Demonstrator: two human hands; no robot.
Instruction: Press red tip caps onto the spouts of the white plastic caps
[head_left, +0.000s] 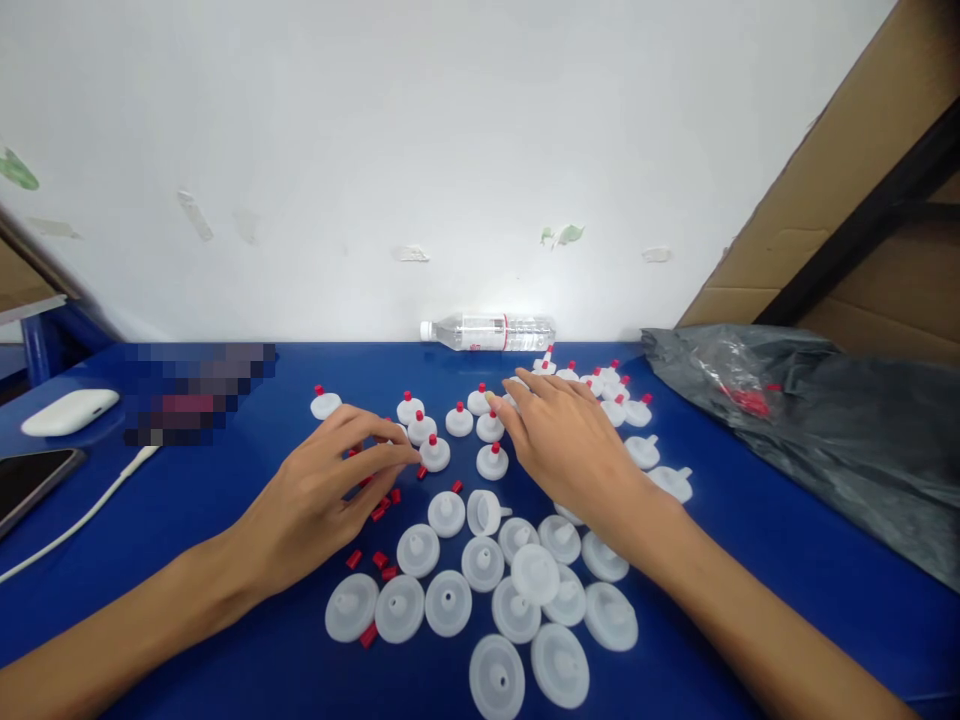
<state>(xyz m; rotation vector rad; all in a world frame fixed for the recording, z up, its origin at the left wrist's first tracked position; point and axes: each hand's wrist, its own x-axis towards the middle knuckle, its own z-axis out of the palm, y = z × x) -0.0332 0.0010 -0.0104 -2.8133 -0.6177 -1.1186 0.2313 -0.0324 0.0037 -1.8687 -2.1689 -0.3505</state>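
My left hand (pixel 330 485) hovers low over a scatter of small red caps (pixel 379 512), fingers curled with the tips pinched near a white disc with a red cap (pixel 435 452); what the fingertips hold is hidden. My right hand (pixel 562 435) lies palm down with fingers stretched toward the capped white discs (pixel 459 420) in the middle of the blue table (pixel 225 500). Several uncapped white discs (pixel 448 603) lie in a cluster near the front edge, below both hands. More capped discs (pixel 615 395) sit behind my right hand.
A clear plastic water bottle (pixel 487 332) lies on its side against the white wall. A dark plastic bag (pixel 810 410) with red caps inside covers the right of the table. At the left are a white case (pixel 69 411), a phone (pixel 30 480) and a white cable (pixel 82 515).
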